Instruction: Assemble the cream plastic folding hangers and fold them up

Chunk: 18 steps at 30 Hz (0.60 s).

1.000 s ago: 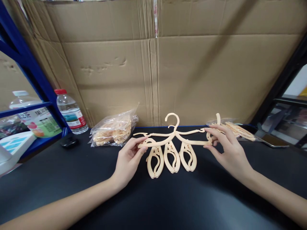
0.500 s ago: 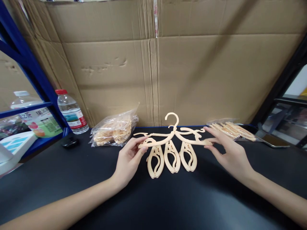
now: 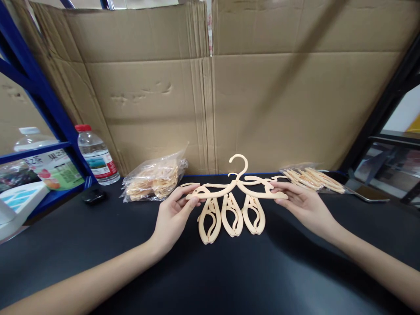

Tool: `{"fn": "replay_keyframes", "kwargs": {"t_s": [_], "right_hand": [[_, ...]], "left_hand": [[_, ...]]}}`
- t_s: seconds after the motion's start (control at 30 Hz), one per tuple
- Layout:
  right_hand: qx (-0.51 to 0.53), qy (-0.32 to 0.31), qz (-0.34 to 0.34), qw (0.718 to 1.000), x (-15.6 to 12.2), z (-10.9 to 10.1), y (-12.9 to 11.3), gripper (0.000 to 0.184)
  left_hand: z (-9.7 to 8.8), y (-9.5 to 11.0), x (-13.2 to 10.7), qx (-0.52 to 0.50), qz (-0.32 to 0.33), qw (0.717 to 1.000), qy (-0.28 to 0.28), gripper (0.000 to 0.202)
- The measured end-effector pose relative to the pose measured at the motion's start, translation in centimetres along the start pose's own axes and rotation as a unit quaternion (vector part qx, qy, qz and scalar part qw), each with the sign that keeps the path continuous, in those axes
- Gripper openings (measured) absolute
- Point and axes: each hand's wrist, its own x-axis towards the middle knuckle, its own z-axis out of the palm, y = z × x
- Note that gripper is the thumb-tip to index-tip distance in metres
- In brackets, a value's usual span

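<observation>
A cream folding clothes hanger (image 3: 223,192) is spread wide, its hook pointing up, held above the black tabletop. My left hand (image 3: 175,214) pinches the end of its left arm between thumb and fingers. The right arm's end is gripped the same way by my right hand (image 3: 303,208). Below and behind it lie three folded hangers, the left one (image 3: 216,224), the middle one (image 3: 240,221) and the right one (image 3: 261,221), side by side. Another unfolded hanger (image 3: 215,185) is partly hidden behind the held one.
Bagged hangers (image 3: 154,179) lie at the back left, and more in a bag (image 3: 313,178) at the back right, beside a phone-like flat object (image 3: 372,194). A water bottle (image 3: 97,157) and a black case (image 3: 94,197) stand left. Cardboard (image 3: 147,96) walls the back.
My right hand has moved slightly left, and its fingers have closed further around the hanger's end. The view has shifted a little; the folded hangers stay put on the table.
</observation>
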Motion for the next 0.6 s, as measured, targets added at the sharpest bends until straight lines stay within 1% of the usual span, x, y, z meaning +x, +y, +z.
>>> {"fn": "replay_keyframes", "kwargs": {"t_s": [0.13, 0.37, 0.53, 0.6], "right_hand": [[-0.002, -0.005, -0.008, 1.0, 0.05, -0.19, 0.24, 0.031], [-0.015, -0.017, 0.008, 1.0, 0.08, -0.09, 0.17, 0.037], [-0.005, -0.045, 0.053, 0.998, 0.08, -0.14, -0.18, 0.045], [0.006, -0.068, 0.075, 0.995, 0.03, -0.08, -0.39, 0.043]], "left_hand": [[0.04, -0.2, 0.0, -0.005, -0.013, 1.0, 0.003, 0.035], [0.15, -0.11, -0.19, -0.016, -0.027, 1.0, -0.001, 0.036], [0.35, 0.2, -0.37, -0.022, -0.028, 0.999, -0.021, 0.033], [0.45, 0.34, -0.44, -0.023, -0.024, 0.999, -0.028, 0.032]]}}
